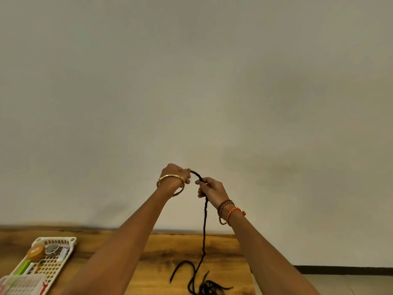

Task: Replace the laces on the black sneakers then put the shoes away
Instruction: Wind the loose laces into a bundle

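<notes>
Both arms are raised in front of the pale wall. My left hand [176, 174], with a gold bangle at the wrist, pinches the top end of a black shoelace [204, 231]. My right hand [210, 189], wearing braided bracelets, grips the same lace a little lower. From there the lace hangs straight down to the wooden table [170, 250]. Its lower part lies there in a loose tangle with other black laces [204, 284]. No sneakers are in view.
A white plastic basket [53, 258] with tape rolls and small items sits at the table's left. Another clear container [19, 284] is at the bottom left corner. The table's right edge ends near the right forearm, with floor and a dark skirting beyond.
</notes>
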